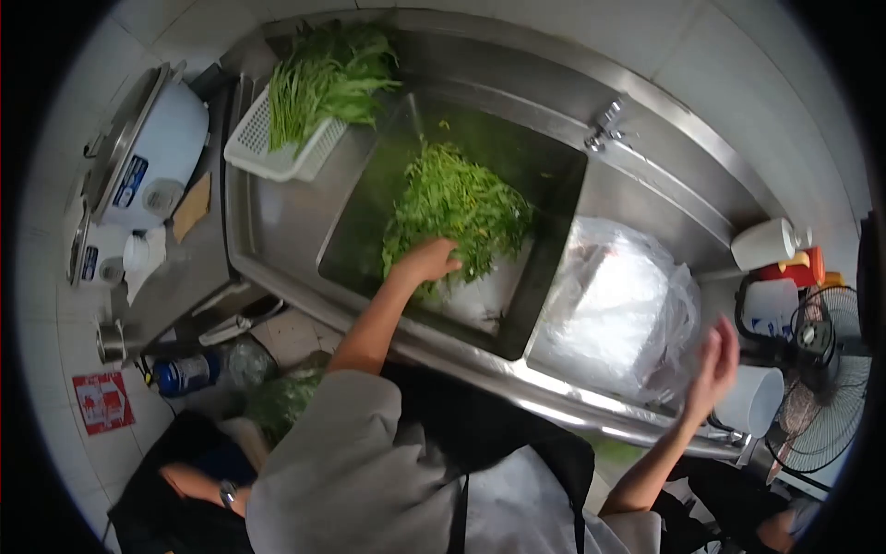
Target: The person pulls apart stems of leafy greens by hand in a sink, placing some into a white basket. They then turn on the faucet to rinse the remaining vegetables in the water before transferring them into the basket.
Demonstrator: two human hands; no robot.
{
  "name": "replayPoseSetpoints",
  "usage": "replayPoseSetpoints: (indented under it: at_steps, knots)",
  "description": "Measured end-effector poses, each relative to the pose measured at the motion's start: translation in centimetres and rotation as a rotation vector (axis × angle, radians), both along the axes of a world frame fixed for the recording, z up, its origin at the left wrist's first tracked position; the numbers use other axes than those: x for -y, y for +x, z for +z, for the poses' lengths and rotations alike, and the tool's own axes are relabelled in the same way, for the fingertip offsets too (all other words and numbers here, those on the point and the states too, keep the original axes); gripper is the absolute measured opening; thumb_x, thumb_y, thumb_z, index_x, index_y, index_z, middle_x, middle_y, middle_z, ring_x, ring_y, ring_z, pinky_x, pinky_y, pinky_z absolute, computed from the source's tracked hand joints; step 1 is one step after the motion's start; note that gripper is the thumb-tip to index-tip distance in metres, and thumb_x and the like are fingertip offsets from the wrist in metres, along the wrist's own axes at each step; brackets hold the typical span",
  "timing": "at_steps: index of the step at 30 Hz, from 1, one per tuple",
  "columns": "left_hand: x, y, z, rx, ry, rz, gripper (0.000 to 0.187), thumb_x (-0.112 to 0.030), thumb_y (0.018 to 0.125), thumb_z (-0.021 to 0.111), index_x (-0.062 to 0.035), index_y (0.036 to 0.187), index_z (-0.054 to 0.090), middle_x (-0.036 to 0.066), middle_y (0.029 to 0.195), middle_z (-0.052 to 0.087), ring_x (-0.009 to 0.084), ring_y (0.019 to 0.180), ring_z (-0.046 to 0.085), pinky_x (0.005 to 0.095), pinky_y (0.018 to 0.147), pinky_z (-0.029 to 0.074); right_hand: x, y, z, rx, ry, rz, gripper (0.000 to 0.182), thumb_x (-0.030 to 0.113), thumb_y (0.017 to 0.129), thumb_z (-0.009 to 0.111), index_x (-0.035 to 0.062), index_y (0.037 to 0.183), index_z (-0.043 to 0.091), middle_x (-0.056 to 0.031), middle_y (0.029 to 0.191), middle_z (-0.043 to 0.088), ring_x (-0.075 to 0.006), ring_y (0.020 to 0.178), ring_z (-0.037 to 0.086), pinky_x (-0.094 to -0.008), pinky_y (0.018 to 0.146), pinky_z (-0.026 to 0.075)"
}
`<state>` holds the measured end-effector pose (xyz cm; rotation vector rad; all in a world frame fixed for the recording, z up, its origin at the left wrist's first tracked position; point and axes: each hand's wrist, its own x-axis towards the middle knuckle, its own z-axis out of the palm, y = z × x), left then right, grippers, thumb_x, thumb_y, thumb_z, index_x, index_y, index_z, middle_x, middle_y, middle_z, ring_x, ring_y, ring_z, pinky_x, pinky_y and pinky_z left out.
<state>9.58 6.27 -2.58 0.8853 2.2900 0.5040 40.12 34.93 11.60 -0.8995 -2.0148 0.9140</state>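
Observation:
A loose heap of leafy greens (461, 208) lies in the deep basin of the steel sink (554, 189). My left hand (426, 260) reaches into the near left edge of this heap, its fingers curled down among the leaves and partly hidden by them. To the right, my right hand (712, 369) is raised with its fingers apart, holding nothing. It is nearest to a clear plastic bag (614, 309) spread over the right drainboard. Long-stemmed greens (337, 78) fill a white perforated basket (254, 148) on the left drainboard.
A faucet (606, 125) stands at the back right of the basin. Large pale containers (166, 138) are at the left. A white bucket (752, 402) and a fan (826, 379) stand at the right. Another person's wrist with a watch (227, 494) shows at lower left.

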Motion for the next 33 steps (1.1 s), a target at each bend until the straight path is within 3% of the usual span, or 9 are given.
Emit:
replayPoseSetpoints:
  at_steps: [3,5,7,9,15,18,24,30,33]
  knots:
    - [3.1,-5.2,-4.0,-0.024,-0.060,-0.057,0.048,-0.026,0.080,0.057,-0.0048,0.121,0.044,0.017,0.113,0.053,0.0310,0.101,0.053,0.0389,0.085,0.042,5.9,-15.9,-0.5,0.267,-0.203,0.426,0.032,0.013,0.080,0.059,0.0055,0.110,0.055,-0.0079,0.102,0.058,-0.0148,0.091,0.053,-0.0261,0.072,0.045]
    - [3.4,-7.5,-2.3,0.093,-0.077,-0.067,0.048,-0.026,0.081,0.057,-0.0027,0.121,0.044,0.018,0.114,0.051,0.0315,0.104,0.050,0.0379,0.087,0.040,7.2,-24.9,-8.1,0.202,-0.193,0.712,0.031,0.020,0.080,0.058,0.0048,0.107,0.056,-0.0120,0.097,0.058,-0.0188,0.086,0.057,-0.0290,0.071,0.046]
    - [3.1,-9.3,-2.2,0.246,-0.046,-0.070,0.049,-0.025,0.081,0.056,-0.0012,0.121,0.043,0.019,0.116,0.050,0.0323,0.107,0.049,0.0368,0.090,0.039,8.0,-31.7,-14.4,0.414,-0.162,0.696,0.029,0.024,0.079,0.057,0.0027,0.098,0.059,-0.0177,0.085,0.061,-0.0279,0.074,0.060,-0.0346,0.067,0.046]
    - [4.5,-10.8,-5.2,0.208,0.099,-0.100,0.045,-0.025,0.081,0.056,-0.0016,0.118,0.046,0.020,0.110,0.053,0.0338,0.100,0.052,0.0380,0.085,0.042,7.9,-35.6,-22.1,0.745,-0.065,0.587,0.021,0.012,0.076,0.053,0.0045,0.094,0.061,-0.0171,0.083,0.062,-0.0300,0.078,0.061,-0.0372,0.070,0.047]
    - [5.9,-13.5,-6.8,0.148,-0.089,-0.115,0.040,-0.025,0.080,0.055,-0.0021,0.112,0.049,0.021,0.094,0.058,0.0351,0.087,0.056,0.0429,0.073,0.044,7.1,-42.8,-34.0,0.734,0.015,0.486,0.025,0.000,0.073,0.043,0.0062,0.087,0.063,-0.0212,0.081,0.060,-0.0365,0.077,0.057,-0.0430,0.070,0.046]
    - [4.1,-15.3,-6.1,0.308,-0.230,-0.119,0.041,-0.023,0.081,0.056,-0.0027,0.115,0.048,0.022,0.097,0.058,0.0357,0.093,0.054,0.0408,0.080,0.042,5.8,-47.2,-37.4,0.776,-0.019,0.520,0.033,0.000,0.074,0.043,0.0082,0.102,0.057,-0.0194,0.100,0.056,-0.0340,0.094,0.053,-0.0405,0.080,0.044]
    - [0.0,-18.7,-10.4,0.258,-0.205,-0.034,0.037,-0.026,0.082,0.054,-0.0079,0.114,0.051,0.019,0.094,0.060,0.0317,0.089,0.057,0.0382,0.078,0.043,8.8,-45.9,-40.4,1.087,0.017,0.481,0.026,0.015,0.080,0.049,0.0126,0.106,0.054,-0.0120,0.109,0.054,-0.0304,0.111,0.041,-0.0425,0.087,0.038]
    - [-2.7,-20.5,-13.1,0.226,-0.205,0.046,0.037,-0.031,0.085,0.049,-0.0100,0.116,0.051,0.012,0.098,0.060,0.0256,0.090,0.057,0.0364,0.077,0.044,8.1,-41.6,-34.6,0.666,-0.478,0.508,0.043,0.024,0.075,0.062,0.0055,0.112,0.052,-0.0198,0.103,0.056,-0.0340,0.102,0.048,-0.0366,0.088,0.039]
    - [-3.1,-20.2,-14.1,0.216,-0.311,0.095,0.036,-0.030,0.086,0.049,-0.0104,0.116,0.050,0.011,0.098,0.060,0.0261,0.090,0.057,0.0366,0.077,0.044,6.4,-38.3,-35.9,0.348,-0.216,0.444,0.046,0.025,0.073,0.062,0.0075,0.114,0.051,-0.0192,0.107,0.054,-0.0351,0.100,0.050,-0.0383,0.087,0.040]
